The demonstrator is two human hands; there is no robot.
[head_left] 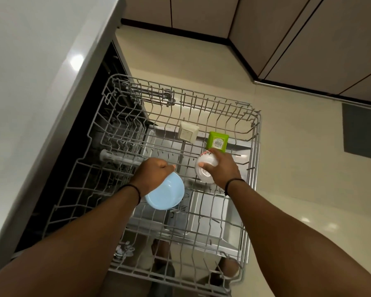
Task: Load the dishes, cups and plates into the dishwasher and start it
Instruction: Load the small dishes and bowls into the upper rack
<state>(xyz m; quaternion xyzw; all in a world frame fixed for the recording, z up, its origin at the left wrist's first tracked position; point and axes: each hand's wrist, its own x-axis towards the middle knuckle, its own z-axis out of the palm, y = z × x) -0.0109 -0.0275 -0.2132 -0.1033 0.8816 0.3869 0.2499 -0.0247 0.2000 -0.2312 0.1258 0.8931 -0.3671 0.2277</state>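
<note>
A grey wire dishwasher rack point(253, 159) is pulled out over the open dishwasher door point(210, 219). My left hand point(152, 175) grips a light blue bowl point(166, 195) by its rim, tilted, over the rack's middle. To its right, my right hand point(222, 168) holds a white bowl with a red flower pattern point(205, 168), turned on its side just above the rack's wires. Both forearms reach in from the bottom of the view.
A cream square container point(188, 132) and a green box with a barcode label point(217, 141) sit at the rack's far side. The grey countertop point(30, 103) overhangs on the left. Beige floor point(298, 168) and cabinet fronts point(319, 35) lie beyond.
</note>
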